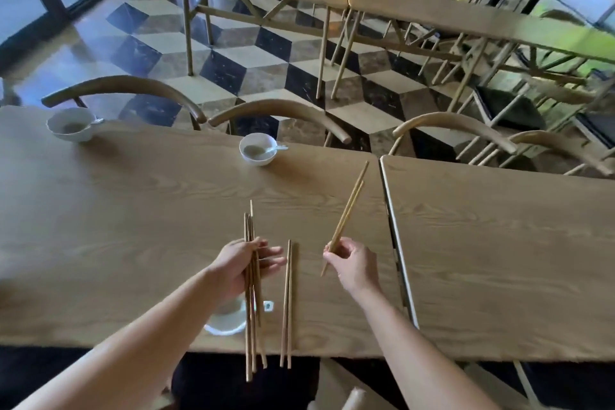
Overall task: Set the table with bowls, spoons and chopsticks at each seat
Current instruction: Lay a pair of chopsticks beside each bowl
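My left hand [241, 265] grips a bundle of several wooden chopsticks [250, 336] above the near edge of the wooden table [133, 210]. My right hand [352, 263] holds a pair of chopsticks [349, 206] that points away toward the far right. Another pair of chopsticks [287, 306] lies flat on the table between my hands. A white bowl [226, 319] sits at the near seat, partly hidden under my left forearm. Two more white bowls with spoons stand at the far side: one in the middle [258, 150], one at the left [71, 125].
A second wooden table [499, 243] butts against this one on the right, with a narrow seam between them. Curved-back wooden chairs [279, 110] line the far side. Beyond lie a checkered floor and more tables and chairs.
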`<state>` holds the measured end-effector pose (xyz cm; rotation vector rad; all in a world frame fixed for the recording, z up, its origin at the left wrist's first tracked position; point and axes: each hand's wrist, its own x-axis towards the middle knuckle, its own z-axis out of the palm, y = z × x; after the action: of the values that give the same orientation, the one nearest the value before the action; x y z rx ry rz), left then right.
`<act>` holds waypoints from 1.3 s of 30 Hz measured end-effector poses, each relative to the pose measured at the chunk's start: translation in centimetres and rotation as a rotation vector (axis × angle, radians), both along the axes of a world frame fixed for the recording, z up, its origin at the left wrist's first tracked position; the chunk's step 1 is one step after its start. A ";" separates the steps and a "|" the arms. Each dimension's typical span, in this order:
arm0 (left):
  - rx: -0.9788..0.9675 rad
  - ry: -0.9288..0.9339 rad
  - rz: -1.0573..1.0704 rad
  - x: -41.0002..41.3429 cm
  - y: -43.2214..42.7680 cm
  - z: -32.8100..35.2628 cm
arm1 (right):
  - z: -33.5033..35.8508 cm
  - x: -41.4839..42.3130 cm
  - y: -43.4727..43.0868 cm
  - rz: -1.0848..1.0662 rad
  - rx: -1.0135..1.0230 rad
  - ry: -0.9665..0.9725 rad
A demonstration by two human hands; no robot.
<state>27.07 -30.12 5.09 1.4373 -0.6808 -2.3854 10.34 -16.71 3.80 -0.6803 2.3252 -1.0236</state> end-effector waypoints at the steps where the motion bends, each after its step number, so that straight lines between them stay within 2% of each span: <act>1: 0.013 0.006 -0.004 -0.9 -1.6 -0.7 | -0.8 -0.8 -1.3 -0.027 -0.009 0.049; 4: 0.062 0.006 -0.008 -2.7 -4.8 -3.1 | -4.0 -2.1 -3.8 -0.053 0.038 0.157; 6: 0.100 -0.001 -0.014 -3.4 -6.1 -4.5 | -6.7 -2.6 -4.3 -0.064 0.090 0.161; 10: 0.131 -0.039 -0.027 -4.1 -8.1 -6.4 | -10.0 -3.0 -4.2 -0.099 0.150 0.066; 13: 0.142 -0.041 -0.002 -4.0 -9.7 -7.1 | -10.4 -4.3 -6.3 -0.070 0.291 -0.009; 16: 0.149 -0.049 0.012 -3.9 -11.1 -7.6 | -9.8 -6.5 -11.0 -0.014 0.343 -0.187; 20: 0.160 -0.051 0.044 -3.4 -12.7 -8.5 | -7.5 -7.9 -17.3 0.047 0.393 -0.557; 22: 0.165 -0.048 0.053 -3.1 -13.3 -9.1 | -7.0 -8.1 -19.9 0.081 0.417 -0.623; 28: 0.099 -0.090 0.007 -2.3 -14.6 -10.8 | -8.7 -7.9 -23.1 0.081 0.566 -0.434; 31: 0.034 -0.138 -0.035 -2.0 -15.7 -11.5 | -9.4 -7.5 -23.4 0.132 0.671 -0.138; 35: -0.039 -0.173 -0.075 -1.8 -16.9 -12.1 | -9.6 -6.5 -24.0 0.212 0.677 0.213; 39: -0.064 -0.173 -0.083 -1.6 -17.7 -12.5 | -9.8 -6.4 -24.3 0.203 0.677 0.236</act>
<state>25.49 -47.78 -7.46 1.6308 -0.8669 -2.2952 3.89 -41.04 -5.95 -0.7531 2.5104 -0.0377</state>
